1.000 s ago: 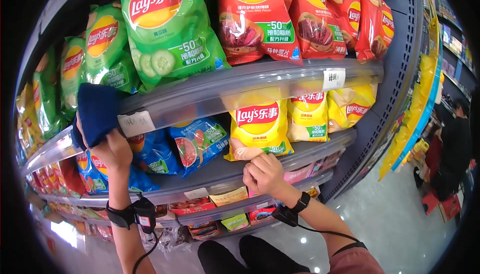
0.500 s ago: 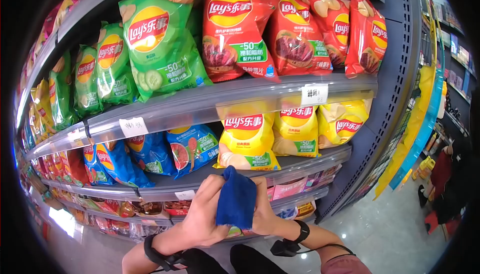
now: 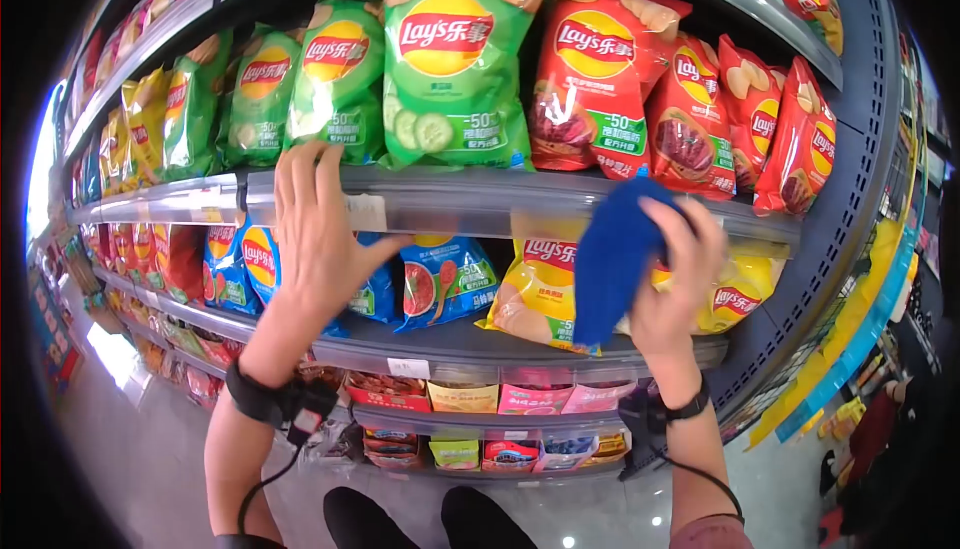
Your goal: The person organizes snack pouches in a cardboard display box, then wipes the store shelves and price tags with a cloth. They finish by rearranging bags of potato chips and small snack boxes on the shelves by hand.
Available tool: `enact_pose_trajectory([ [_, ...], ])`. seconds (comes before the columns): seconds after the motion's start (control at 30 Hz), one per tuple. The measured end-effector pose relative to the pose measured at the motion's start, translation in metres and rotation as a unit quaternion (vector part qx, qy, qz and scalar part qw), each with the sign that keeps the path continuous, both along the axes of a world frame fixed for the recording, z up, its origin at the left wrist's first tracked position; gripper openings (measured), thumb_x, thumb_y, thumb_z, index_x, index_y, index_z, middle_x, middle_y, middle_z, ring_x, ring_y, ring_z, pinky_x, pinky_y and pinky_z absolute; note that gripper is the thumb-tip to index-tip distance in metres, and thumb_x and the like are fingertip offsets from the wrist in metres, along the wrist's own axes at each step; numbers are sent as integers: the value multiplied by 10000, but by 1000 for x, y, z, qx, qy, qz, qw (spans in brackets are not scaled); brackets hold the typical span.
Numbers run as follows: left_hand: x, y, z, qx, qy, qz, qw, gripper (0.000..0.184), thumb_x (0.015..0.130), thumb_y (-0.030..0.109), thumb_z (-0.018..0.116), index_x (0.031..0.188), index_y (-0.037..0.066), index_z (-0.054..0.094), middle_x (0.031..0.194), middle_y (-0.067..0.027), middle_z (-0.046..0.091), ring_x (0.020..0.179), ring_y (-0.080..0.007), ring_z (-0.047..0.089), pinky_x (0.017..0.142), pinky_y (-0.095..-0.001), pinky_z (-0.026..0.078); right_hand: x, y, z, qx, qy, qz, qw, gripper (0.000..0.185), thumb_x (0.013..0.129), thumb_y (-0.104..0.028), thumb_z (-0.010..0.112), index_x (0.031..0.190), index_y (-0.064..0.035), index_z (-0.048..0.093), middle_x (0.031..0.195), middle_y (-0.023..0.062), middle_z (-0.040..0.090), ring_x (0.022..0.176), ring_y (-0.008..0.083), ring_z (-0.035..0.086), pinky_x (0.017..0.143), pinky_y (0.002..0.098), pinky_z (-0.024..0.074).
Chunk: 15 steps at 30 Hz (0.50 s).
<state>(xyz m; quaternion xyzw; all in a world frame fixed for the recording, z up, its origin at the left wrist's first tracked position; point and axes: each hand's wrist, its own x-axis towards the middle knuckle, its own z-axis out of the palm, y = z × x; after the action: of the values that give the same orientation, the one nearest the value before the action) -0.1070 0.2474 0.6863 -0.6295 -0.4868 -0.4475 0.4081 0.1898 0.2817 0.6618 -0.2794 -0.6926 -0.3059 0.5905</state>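
My left hand is raised with fingers spread, at the front edge of the chip shelf. Its fingertips are just below a green Lay's bag; whether they touch the edge or the bag I cannot tell. In my right hand is a folded dark blue cloth, gripped from its right side and slightly blurred. The cloth hangs in front of the shelf edge and covers part of the yellow Lay's bags on the shelf below. A larger green Lay's bag stands upright between the hands, higher up.
Red Lay's bags stand at the upper right, blue ones on the lower shelf. Small snack packs fill the racks underneath. Yellow and blue strips run along the right side. A white price label sits on the lower edge.
My hands have parted: the left has let go of the cloth and risen left to the shelf edge. The right has carried the cloth up and right. The view has shifted left.
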Motion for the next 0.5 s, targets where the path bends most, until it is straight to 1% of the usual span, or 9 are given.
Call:
enact_pose_trajectory([
  [0.03,-8,9,0,-4,15,22,1000,723,518,139,823,1129,-15,467,1086,-180,473,1073,-368,439,947,-456,342,-13,11,-2,23,-6,-29,999,500,671,-31,615,1151,-161,567,1115,114,467,1025,332,460,889,455,350],
  [0.07,-14,14,-3,-2,12,21,1000,723,518,139,823,1129,-15,467,1086,-180,473,1073,-368,439,947,-456,342,-32,21,-6,48,-10,-59,997,501,646,-42,619,1131,-169,602,1125,103,462,1026,335,453,869,457,350],
  [0.13,-21,25,-8,-4,49,77,996,666,488,45,769,1087,-3,481,1007,-160,480,1013,-358,458,943,-437,343,-73,20,-4,55,-66,9,996,514,648,-110,630,1152,-189,567,1142,102,452,1042,315,443,880,451,345],
  [0.17,-23,30,-8,26,59,87,994,628,453,-12,711,1040,9,491,935,-140,476,951,-342,470,924,-420,354,-96,20,-2,53,-86,31,994,485,670,-129,621,1146,-187,554,1142,103,451,1050,308,442,879,443,348],
  [0.27,-28,31,-9,37,77,92,992,600,456,-25,696,1020,13,495,916,-133,475,936,-334,479,914,-431,358,-148,16,4,39,-126,97,987,394,727,-154,582,1116,-184,521,1129,103,464,1050,284,463,846,428,379],
  [0.3,-30,30,-9,35,82,94,992,581,473,-48,681,1021,16,497,917,-133,477,928,-327,482,912,-427,362,-147,18,2,32,-120,91,988,394,727,-154,582,1116,-184,521,1129,103,464,1050,284,463,846,428,379],
  [0.37,-31,32,-8,43,89,92,991,576,477,-53,677,1021,15,498,916,-133,478,927,-325,482,910,-424,365,-142,27,5,90,-141,111,980,347,739,-129,567,1078,-194,533,1105,94,480,1022,272,493,811,418,401],
  [0.43,-33,32,-10,51,92,93,990,520,515,-46,663,1005,21,499,909,-131,478,919,-320,481,903,-415,373,-108,26,6,86,-109,34,990,360,700,-130,597,1040,-242,552,1026,68,488,953,268,514,757,421,403],
  [0.5,-32,32,-11,52,87,89,991,484,537,-43,646,994,26,500,906,-129,476,913,-318,482,897,-415,374,-64,35,2,116,-67,-50,990,515,576,-55,655,1039,-257,554,1024,60,476,924,289,497,744,419,391],
])
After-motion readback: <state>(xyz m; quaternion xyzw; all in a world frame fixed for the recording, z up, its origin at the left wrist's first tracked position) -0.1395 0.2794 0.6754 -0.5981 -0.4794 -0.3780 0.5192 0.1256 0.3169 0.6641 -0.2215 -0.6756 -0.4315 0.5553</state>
